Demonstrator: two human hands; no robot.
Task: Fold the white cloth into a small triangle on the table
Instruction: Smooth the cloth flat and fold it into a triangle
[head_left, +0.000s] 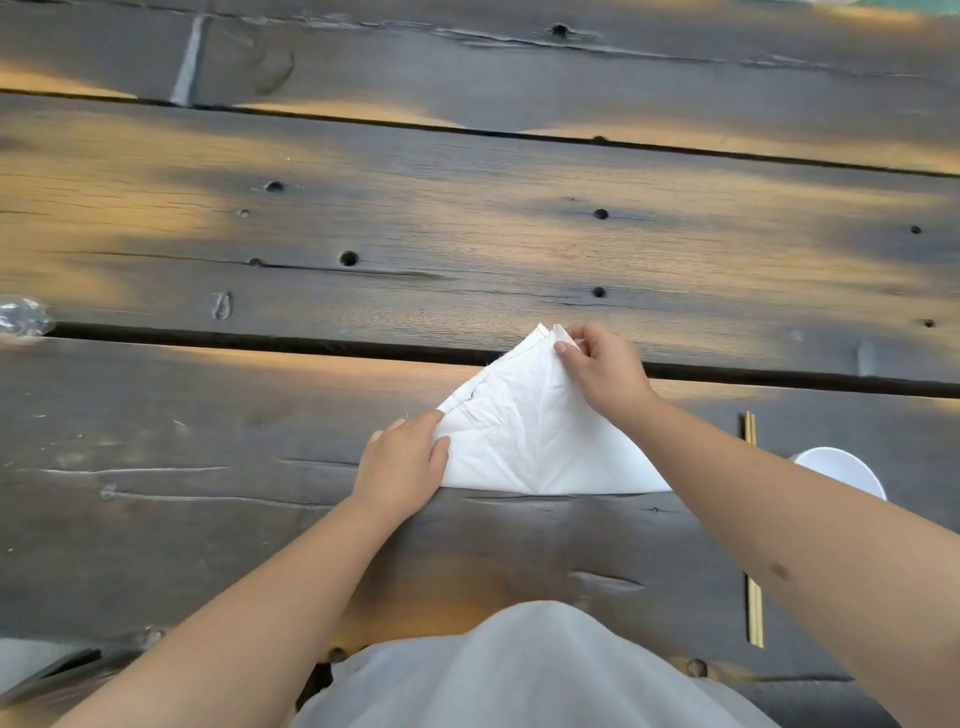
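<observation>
A white cloth (524, 436) lies on the dark plank desk (467, 234) straight in front of me, already shaped as a triangle with its long folded edge nearest my body and its point away from me. My right hand (602, 369) holds that far point, thumb and fingers (563, 349) closed on the stacked corners, which look slightly fanned apart. My left hand (402, 462) rests on the near left corner, fingers narrow and pressing the cloth to the desk. To do this step well, I judge I should square the layered tips exactly, keep the left corner pinned so nothing slides, then run a palm from the fold outward to flatten wrinkles. Wooden chopsticks (753, 597) and a white cup (844, 470) sit to my right.
</observation>
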